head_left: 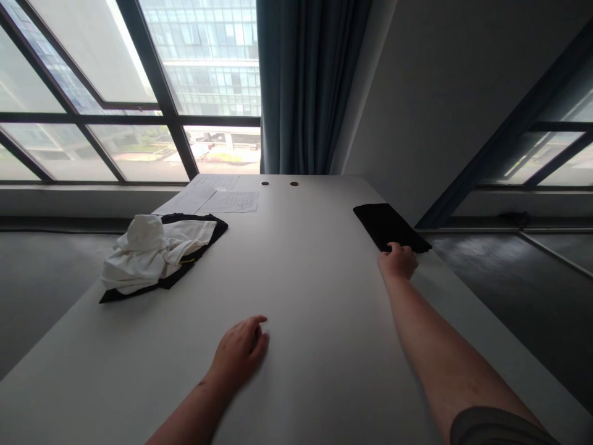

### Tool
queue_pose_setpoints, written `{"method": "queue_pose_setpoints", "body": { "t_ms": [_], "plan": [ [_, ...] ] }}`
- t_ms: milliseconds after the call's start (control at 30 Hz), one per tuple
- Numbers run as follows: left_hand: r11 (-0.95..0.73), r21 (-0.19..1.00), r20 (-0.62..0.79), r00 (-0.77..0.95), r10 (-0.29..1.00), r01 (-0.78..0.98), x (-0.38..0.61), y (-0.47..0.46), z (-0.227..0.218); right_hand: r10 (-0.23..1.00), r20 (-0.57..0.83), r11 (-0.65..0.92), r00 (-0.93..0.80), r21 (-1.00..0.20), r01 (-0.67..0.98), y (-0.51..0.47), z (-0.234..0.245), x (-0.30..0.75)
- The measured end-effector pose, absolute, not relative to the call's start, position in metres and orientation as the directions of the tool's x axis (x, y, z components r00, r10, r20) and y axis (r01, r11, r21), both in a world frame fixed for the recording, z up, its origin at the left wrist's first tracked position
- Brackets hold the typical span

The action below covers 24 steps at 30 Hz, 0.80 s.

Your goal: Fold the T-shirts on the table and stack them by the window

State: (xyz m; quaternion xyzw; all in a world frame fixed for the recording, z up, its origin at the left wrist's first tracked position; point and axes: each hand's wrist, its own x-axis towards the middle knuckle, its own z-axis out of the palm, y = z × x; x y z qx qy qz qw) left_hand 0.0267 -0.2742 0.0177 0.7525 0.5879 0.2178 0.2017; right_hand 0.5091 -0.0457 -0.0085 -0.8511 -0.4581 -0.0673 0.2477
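Observation:
At the right edge of the white table (pixel 301 266) lies a flat black folded cloth (pixel 386 225). My right hand (pixel 399 261) is at its near edge, with the fingers closed on that edge; the fingertips are partly hidden. My left hand (pixel 243 347) rests over the middle of the table, holding nothing, its fingers loosely bent and the thumb apart from the index finger. On the left side sits a crumpled white cloth (pixel 143 253), which looks like a garment, on top of a black cloth (pixel 173 281).
Sheets of paper (pixel 231 201) lie at the far left of the table. Two round holes, one of them a brownish hole (pixel 294 183), are near the far edge. Beyond stand a window (pixel 217 74), a dark blue curtain (pixel 310 93) and a grey wall (pixel 445 93).

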Motion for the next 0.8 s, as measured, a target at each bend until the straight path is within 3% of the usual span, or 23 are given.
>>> {"method": "queue_pose_setpoints", "body": {
  "t_ms": [100, 367, 800],
  "plan": [
    [-0.217, 0.558, 0.085, 0.205, 0.975, 0.801, 0.027, -0.274, 0.017, 0.707, 0.339, -0.496, 0.62, -0.386, 0.778, -0.043, -0.01, 0.508],
    [-0.22, 0.552, 0.078, 0.213, 0.974, 0.804, 0.028, -0.272, 0.018, 0.724, 0.168, -0.546, 0.669, -0.453, 0.705, -0.021, -0.021, 0.521],
    [-0.235, 0.556, 0.109, 0.21, 0.971, 0.797, 0.03, -0.272, 0.019, 0.821, 0.117, -0.535, 0.558, -0.182, 0.825, -0.008, -0.013, 0.527]
  ]
}}
